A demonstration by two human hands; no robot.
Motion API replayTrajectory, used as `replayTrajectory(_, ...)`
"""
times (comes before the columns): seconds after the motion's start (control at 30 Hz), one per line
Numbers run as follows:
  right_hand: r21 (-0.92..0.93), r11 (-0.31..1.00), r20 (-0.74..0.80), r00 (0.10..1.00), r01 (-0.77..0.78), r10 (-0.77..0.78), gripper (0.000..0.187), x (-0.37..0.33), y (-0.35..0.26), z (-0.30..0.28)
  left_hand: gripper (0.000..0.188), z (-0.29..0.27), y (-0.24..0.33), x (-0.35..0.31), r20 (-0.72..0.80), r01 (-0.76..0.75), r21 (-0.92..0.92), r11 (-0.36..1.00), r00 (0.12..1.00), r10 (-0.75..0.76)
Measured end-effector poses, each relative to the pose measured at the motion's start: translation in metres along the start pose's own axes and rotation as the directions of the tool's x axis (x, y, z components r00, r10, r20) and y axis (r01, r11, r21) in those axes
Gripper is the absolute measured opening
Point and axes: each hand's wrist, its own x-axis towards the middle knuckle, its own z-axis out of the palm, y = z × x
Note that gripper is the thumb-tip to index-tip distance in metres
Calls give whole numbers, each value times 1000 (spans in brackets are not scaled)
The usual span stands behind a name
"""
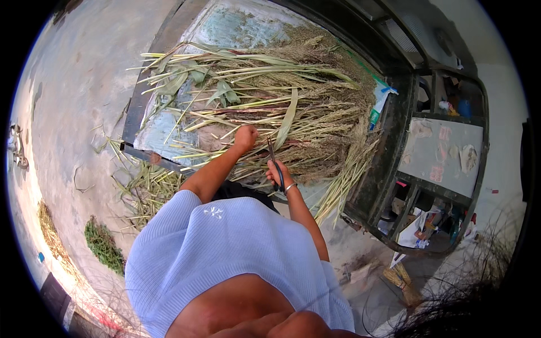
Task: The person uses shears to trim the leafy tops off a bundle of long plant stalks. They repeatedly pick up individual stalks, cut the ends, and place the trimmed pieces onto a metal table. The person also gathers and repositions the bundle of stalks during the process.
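Red marks that look like writing stand on a pale panel (422,147) of the dark cabinet (389,149) at right; a white and green packet (379,103) by its far end has print too small for us to read. Before us, a thick layer of cut stalks (248,73) lies across the table (236,25), long axis left to right, pale cut ends left and brown seed heads right, some drooping over the near right edge. We see the left hand (245,138) closed in a fist over the stalks' near part; we cannot tell whether any stalk is inside it. The right hand (276,170), just nearer and to the right, grips the scissors (271,150) by their dark handles, blades pointing far and slightly left, over the stalks. The tabletop is worn, pale blue. Around it we see grey floor (73,112), green plants (104,245) at near left and a broom (403,281) at near right.
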Motion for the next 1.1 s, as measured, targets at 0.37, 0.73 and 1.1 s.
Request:
replayTrajectory(0.37,-13,1000,55,998,-12,13,42,15,-29,17,12,-37,9,-38,17,-97,-35,995,995,97)
replayTrajectory(0.73,242,970,-255,966,33,30,35,4,-4,-32,11,-88,26,-15,46,-99,710,697,994,95)
replayTrajectory(1.1,180,980,-119,991,84,-63,29,-5,5,-22,12,-66,7,22,120,-310,723,617,936,330)
